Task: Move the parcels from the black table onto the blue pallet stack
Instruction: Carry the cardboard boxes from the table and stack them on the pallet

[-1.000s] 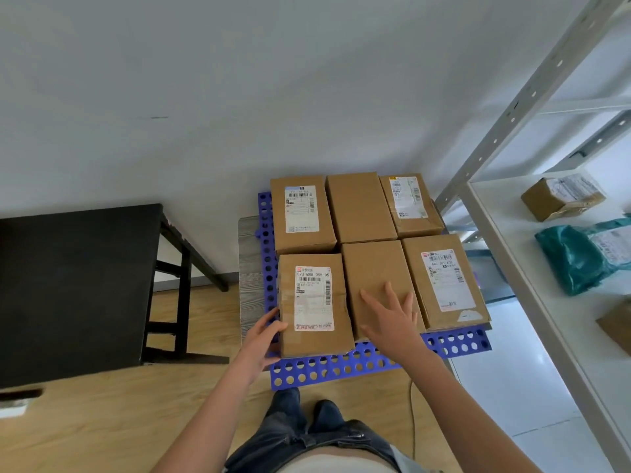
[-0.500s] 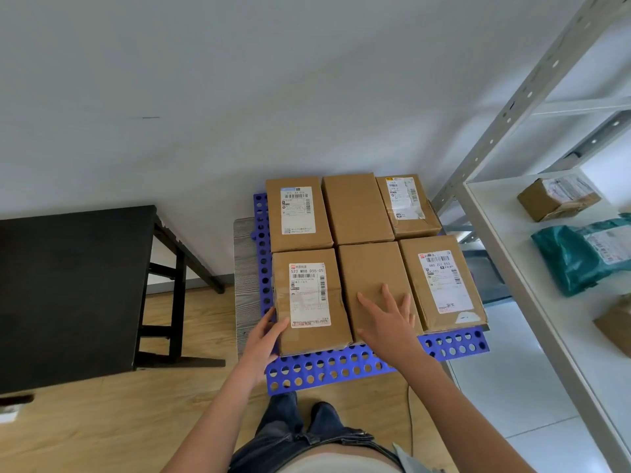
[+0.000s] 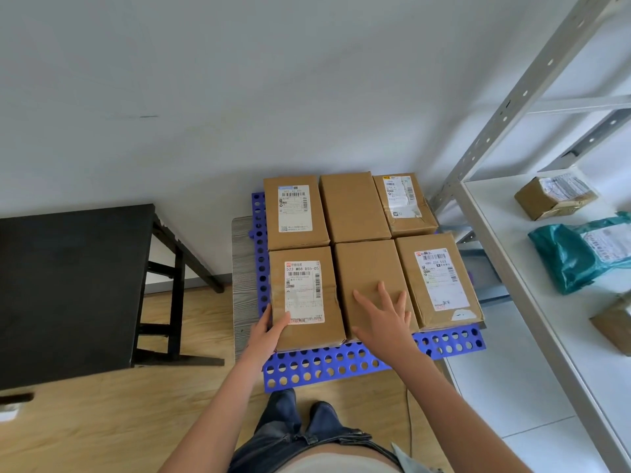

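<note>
A person stood over a blue pallet stack set against a pale wall, seen from above. To the left stood a black table, its top bare of parcels; to the right, a white metal shelf unit pressed close to the pallet's right edge and held a small brown box, a teal mailer bag and part of another carton. Six brown parcels sat on the pallet in two rows of three, packed side by side and touching. A strip of holed blue surface lay bare along the near edge, and a narrower strip along the left. The left hand was open, its fingers and thumb laid against the near left corner of the front-left parcel (the one labelled 523 M88 055-05), not closed around it. The right hand rested flat, fingers spread, on top of the front-middle parcel, gripping nothing. Wooden floor lay open between table and pallet.
</note>
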The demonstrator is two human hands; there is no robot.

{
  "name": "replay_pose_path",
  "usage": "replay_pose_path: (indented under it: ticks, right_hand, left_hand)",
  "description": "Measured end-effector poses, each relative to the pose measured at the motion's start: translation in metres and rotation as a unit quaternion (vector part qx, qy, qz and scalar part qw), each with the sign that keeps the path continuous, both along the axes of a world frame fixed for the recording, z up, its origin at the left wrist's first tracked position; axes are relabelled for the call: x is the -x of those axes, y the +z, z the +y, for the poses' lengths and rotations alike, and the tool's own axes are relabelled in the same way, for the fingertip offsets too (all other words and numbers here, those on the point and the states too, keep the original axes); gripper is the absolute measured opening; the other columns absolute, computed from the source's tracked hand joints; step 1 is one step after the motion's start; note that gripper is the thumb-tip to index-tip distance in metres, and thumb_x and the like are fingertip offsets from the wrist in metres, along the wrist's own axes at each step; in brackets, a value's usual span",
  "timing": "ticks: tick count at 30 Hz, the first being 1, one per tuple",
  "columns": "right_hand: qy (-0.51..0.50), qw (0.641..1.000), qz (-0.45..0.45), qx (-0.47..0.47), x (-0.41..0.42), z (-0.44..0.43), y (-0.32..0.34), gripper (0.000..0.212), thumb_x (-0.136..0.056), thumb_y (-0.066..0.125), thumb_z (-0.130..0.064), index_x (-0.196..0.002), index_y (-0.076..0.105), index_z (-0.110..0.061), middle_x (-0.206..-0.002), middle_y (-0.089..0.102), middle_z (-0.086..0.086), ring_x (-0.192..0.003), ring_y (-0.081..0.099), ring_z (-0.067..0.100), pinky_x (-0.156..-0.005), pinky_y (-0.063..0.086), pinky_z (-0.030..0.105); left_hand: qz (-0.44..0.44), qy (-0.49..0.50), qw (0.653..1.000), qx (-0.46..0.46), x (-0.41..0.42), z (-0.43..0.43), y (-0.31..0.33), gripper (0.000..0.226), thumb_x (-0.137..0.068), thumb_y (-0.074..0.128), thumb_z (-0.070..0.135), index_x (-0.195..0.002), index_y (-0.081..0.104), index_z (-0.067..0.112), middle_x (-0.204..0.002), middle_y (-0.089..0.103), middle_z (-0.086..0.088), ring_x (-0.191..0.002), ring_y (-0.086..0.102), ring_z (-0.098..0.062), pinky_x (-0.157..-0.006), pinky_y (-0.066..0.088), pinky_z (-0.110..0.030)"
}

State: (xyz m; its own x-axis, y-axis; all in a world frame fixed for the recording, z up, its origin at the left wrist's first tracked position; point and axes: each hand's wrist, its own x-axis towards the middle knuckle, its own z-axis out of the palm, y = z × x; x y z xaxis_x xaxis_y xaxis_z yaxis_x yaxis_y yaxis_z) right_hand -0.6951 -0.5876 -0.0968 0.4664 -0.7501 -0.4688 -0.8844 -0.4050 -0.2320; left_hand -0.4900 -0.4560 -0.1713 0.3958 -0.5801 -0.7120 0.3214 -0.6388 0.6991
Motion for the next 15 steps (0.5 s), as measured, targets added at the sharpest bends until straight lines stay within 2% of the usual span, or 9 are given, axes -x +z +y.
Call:
replay_pose_path:
  ticks: [5, 9, 12, 15]
  right_hand:
    - [0.0, 1.0, 0.002, -0.001, 0.0, 0.0, 0.001, 0.072, -0.093, 0.056, -0.044, -0.151, 0.013, -0.046, -0.162, -0.015, 0.001, -0.142, -0.02, 0.049, -0.115, 0.003, 0.063]
    - [-0.002, 1.0, 0.004, 0.0, -0.002, 0.0, 0.001, 0.073, -0.093, 0.057, -0.044, -0.151, 0.013, -0.046, -0.162, -0.015, 0.0, -0.142, -0.02, 0.049, -0.115, 0.003, 0.062]
    - [-0.004, 1.0, 0.002, -0.001, -0.001, 0.0, 0.002, 0.073, -0.092, 0.057, -0.044, -0.151, 0.014, -0.046, -0.162, -0.014, 0.001, -0.142, -0.02, 0.049, -0.115, 0.004, 0.062]
    - [-0.005, 1.0, 0.001, -0.002, -0.002, 0.0, 0.004, 0.072, -0.092, 0.058, -0.044, -0.151, 0.015, -0.046, -0.162, -0.012, 0.001, -0.143, -0.019, 0.049, -0.115, 0.005, 0.062]
  left_hand:
    - [-0.001, 0.005, 1.0, 0.001, 0.001, 0.0, 0.002, 0.065, -0.086, 0.061, 0.051, -0.143, 0.032, 0.041, -0.11, 0.057, 0.012, -0.1, 0.056, -0.01, -0.085, 0.05, -0.037]
    - [0.009, 0.01, 1.0, -0.025, 0.003, -0.001, 0.011, 0.069, -0.085, 0.06, 0.052, -0.145, 0.027, 0.042, -0.121, 0.053, 0.002, -0.107, 0.053, -0.021, -0.069, 0.05, -0.033]
    - [0.037, 0.047, 0.997, -0.05, 0.004, -0.004, 0.015, 0.069, -0.083, 0.064, 0.052, -0.142, 0.031, 0.04, -0.128, 0.049, -0.005, -0.112, 0.052, -0.028, -0.075, 0.056, -0.042]
    - [0.048, 0.102, 0.993, -0.045, 0.004, -0.006, 0.016, 0.062, -0.081, 0.07, 0.044, -0.136, 0.043, 0.031, -0.117, 0.055, -0.006, -0.103, 0.055, -0.026, -0.076, 0.058, -0.046]
